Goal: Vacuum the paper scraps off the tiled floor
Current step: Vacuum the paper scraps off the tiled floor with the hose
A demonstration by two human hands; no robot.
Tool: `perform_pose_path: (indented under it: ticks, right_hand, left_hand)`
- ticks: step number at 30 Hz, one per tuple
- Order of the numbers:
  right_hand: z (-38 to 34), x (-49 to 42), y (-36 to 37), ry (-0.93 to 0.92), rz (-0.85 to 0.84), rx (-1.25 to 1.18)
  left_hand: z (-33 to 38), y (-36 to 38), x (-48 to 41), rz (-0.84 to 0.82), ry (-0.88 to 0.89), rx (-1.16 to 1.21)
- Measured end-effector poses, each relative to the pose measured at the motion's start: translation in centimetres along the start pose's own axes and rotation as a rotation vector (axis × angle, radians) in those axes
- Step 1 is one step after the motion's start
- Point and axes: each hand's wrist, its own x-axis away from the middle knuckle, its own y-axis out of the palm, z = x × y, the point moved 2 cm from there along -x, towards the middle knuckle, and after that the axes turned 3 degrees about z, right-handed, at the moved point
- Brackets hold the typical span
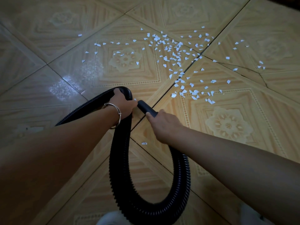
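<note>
head view, looking down at the floor. the left hand (121, 105), with a metal bangle (119, 116) at the wrist, curls its fingers round the black ribbed hose (119, 159) at the top of a tight bend. the right hand (164, 124) grips the smooth nozzle tube (146, 108), whose open end points up and left, just beside the left hand. between the two hands the hose hangs in a long loop toward the lower edge; a further run passes left under the left forearm. the paper scraps (170, 51) lie scattered on the tiled floor (227, 124) ahead and to the right of the hands, densest along a grout line. a single scrap (144, 143) lies just below the right hand. a crack (261, 75) crosses one tile at the right.
</note>
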Motion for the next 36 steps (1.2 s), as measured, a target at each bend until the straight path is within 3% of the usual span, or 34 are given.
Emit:
perform_pose_path:
  ticks: [8,16,24,29,36]
  right_hand:
    - [-0.4,-1.4,-1.3,-0.052,0.027,0.017]
    - [1.7,4.7,2.9,-0.067,-0.09,0.065]
    - [1.8,11.3,5.1,-0.139,-0.214,0.018]
    - [0.6,10.9,4.9,-0.156,-0.225,-0.027]
    - [7.0,5.3,2.8,0.158,-0.086,-0.038]
  left_hand:
    - [0.1,-1.3,0.6,0.011,-0.008,-0.016]
    - [-1.3,2.2,3.3,-0.055,-0.018,-0.028]
    - [-4.4,3.2,7.1,-0.017,0.02,-0.043]
    - [-4.2,3.6,7.4,-0.003,0.025,-0.056]
    - [1.8,4.8,4.7,-0.003,0.053,-0.065]
